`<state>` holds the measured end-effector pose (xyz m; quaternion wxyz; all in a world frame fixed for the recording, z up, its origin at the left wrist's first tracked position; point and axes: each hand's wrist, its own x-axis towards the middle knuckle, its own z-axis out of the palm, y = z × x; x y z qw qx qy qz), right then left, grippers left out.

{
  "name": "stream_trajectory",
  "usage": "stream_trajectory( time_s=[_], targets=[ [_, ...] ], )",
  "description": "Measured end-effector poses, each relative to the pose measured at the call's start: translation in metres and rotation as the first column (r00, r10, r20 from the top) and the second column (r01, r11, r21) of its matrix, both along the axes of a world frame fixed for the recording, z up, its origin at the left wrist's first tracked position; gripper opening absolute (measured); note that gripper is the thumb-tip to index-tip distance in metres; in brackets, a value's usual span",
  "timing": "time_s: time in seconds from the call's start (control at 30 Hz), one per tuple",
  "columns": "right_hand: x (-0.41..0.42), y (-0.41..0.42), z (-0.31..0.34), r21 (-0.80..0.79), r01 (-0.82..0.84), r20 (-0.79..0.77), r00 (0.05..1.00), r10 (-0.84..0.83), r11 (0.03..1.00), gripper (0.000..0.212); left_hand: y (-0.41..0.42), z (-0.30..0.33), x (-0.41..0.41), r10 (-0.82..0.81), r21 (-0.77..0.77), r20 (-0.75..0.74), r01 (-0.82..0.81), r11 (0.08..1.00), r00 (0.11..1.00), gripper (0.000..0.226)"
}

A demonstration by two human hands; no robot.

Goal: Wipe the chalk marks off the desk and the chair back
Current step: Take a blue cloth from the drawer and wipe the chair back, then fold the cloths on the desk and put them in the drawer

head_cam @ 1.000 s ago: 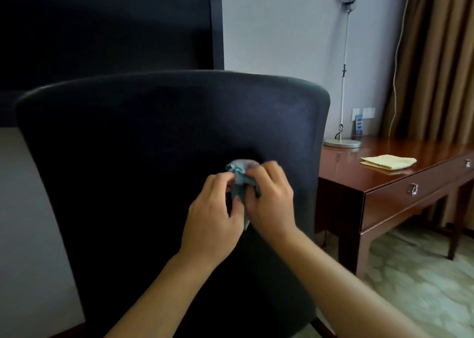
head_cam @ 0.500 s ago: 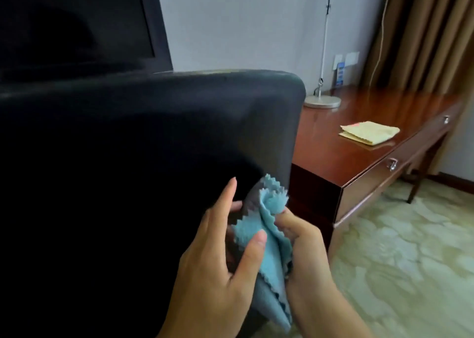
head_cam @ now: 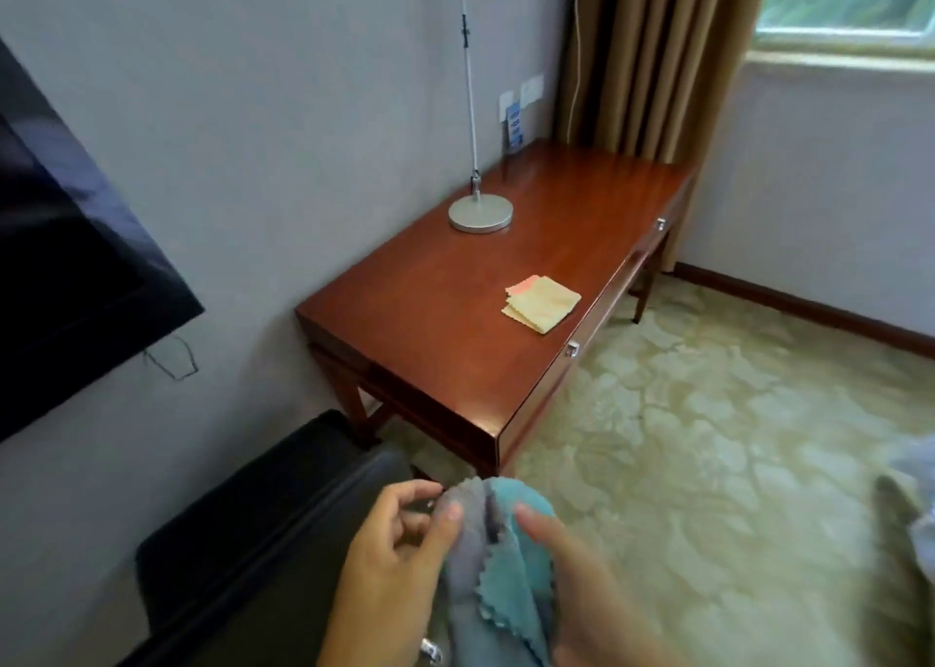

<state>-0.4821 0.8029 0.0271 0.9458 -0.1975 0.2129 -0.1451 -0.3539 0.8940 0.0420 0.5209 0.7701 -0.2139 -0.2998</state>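
Lamp base (head_cam: 480,214), yellow cloths (head_cam: 542,303) occupy desk (head_cam: 445,342).

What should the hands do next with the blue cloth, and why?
Probably carry the blue cloth forward to the desk. Both the left hand and right hand hold it bunched up, off the chair back, and the view now faces the desk. I can't make out chalk marks there.

Crumpled blue cloth (head_cam: 511,585) held low, beside dark chair back (head_cam: 263,540); wooden desk (head_cam: 455,352) seemingly clean.
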Motion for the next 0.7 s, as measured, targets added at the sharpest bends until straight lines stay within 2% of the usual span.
stream_trajectory(
  time_s=[0.1, 0.17, 0.2, 0.23, 0.33, 0.4, 0.5, 0.6, 0.63, 0.7],
  targets=[
    [-0.023, -0.012, 0.027, -0.379, 0.086, -0.137, 0.979, -0.148, 0.921, 0.063, -0.025, 0.038, -0.018, -0.051, 0.016, 0.083, 0.05, 0.999, 0.995, 0.016],
    [-0.038, -0.029, 0.037, -0.631, 0.064, -0.21, 0.945, -0.25, 0.773, 0.059, -0.047, 0.059, -0.035, -0.05, -0.002, 0.204, 0.052, 0.999, 0.978, 0.022],
    [-0.044, -0.039, 0.033, -0.701, 0.049, -0.259, 0.912, -0.318, 0.712, 0.057, -0.058, 0.064, -0.042, -0.073, -0.005, 0.263, 0.077, 0.997, 0.962, 0.026],
    [-0.052, -0.055, 0.027, -0.717, 0.03, -0.308, 0.883, -0.354, 0.696, 0.055, -0.073, 0.069, -0.05, -0.104, 0.008, 0.322, 0.107, 0.994, 0.941, 0.028],
    [-0.061, -0.101, 0.019, -0.703, 0.005, -0.349, 0.869, -0.352, 0.711, 0.051, -0.107, 0.078, -0.056, -0.199, 0.003, 0.381, 0.214, 0.977, 0.903, 0.034],
    [-0.065, -0.151, 0.036, -0.666, 0.021, -0.29, 0.913, -0.286, 0.745, 0.044, -0.138, 0.089, -0.051, -0.189, -0.025, 0.312, 0.207, 0.978, 0.931, 0.042],
    [-0.071, -0.221, 0.057, -0.606, 0.021, -0.262, 0.938, -0.225, 0.795, 0.033, -0.185, 0.099, -0.036, -0.159, -0.032, 0.097, 0.163, 0.986, 0.982, 0.051],
    [-0.082, -0.273, 0.067, -0.582, -0.033, -0.291, 0.942, -0.17, 0.813, 0.013, -0.243, 0.1, -0.047, -0.294, 0.049, -0.16, 0.305, 0.951, 0.942, 0.091],
    [-0.086, -0.286, 0.067, -0.597, -0.082, -0.323, 0.935, -0.146, 0.798, 0.022, -0.263, 0.096, -0.053, -0.315, 0.043, -0.233, 0.333, 0.942, 0.92, 0.097],
    [-0.091, -0.308, 0.064, -0.693, -0.169, -0.369, 0.918, -0.144, 0.701, 0.055, -0.295, 0.092, -0.059, -0.347, 0.025, -0.247, 0.364, 0.931, 0.905, 0.084]
  ],
)
